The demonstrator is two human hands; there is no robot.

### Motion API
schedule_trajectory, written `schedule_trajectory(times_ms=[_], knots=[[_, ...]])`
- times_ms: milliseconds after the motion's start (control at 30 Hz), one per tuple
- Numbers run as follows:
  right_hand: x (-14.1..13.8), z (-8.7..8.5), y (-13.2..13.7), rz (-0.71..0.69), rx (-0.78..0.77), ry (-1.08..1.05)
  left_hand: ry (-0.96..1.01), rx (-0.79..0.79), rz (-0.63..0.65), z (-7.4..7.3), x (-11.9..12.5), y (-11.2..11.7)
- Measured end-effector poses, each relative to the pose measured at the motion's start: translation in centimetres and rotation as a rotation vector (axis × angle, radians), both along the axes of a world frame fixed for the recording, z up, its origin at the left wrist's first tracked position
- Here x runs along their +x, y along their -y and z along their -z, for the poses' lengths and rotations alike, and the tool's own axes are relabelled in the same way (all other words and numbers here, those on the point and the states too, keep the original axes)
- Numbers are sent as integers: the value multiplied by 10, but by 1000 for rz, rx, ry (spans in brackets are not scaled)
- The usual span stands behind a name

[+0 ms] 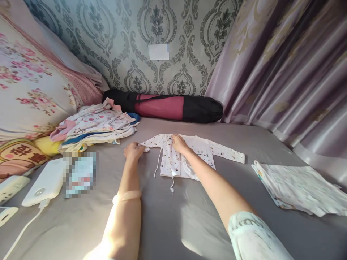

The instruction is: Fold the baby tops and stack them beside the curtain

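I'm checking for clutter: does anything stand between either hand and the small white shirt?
Nothing visible does. The left hand is at the end of one sleeve, the right hand on the upper front of the shirt; the clothes pile and folded cloth lie apart.

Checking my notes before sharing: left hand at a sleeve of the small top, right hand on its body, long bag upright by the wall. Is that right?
Not quite: the head view shows the long bag lying lengthwise by the wall, not upright. The left hand is at a sleeve of the small top, and the right hand is on its body.
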State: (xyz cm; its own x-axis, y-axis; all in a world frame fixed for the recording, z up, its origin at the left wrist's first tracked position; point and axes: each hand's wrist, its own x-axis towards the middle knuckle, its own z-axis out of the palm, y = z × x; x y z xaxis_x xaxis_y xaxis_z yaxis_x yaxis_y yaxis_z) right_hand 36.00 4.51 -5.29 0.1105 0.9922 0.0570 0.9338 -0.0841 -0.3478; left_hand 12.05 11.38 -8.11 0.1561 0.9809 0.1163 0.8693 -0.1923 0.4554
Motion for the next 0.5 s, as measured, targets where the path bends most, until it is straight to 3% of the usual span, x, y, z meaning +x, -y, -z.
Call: schedule_trajectory(times_ms=[100, 233, 367, 500], knots=[[-20, 7, -12, -55, 9, -17, 59, -196, -247, -13, 8, 6], [-34, 16, -15, -1, -35, 0, 58, -262, -221, -27, 14, 12], [-38, 23, -11, 23, -55, 26, 30, -45, -243, -36, 16, 20], [-39, 24, -7, 23, -33, 34, 187, 75, -369, -41, 21, 25]])
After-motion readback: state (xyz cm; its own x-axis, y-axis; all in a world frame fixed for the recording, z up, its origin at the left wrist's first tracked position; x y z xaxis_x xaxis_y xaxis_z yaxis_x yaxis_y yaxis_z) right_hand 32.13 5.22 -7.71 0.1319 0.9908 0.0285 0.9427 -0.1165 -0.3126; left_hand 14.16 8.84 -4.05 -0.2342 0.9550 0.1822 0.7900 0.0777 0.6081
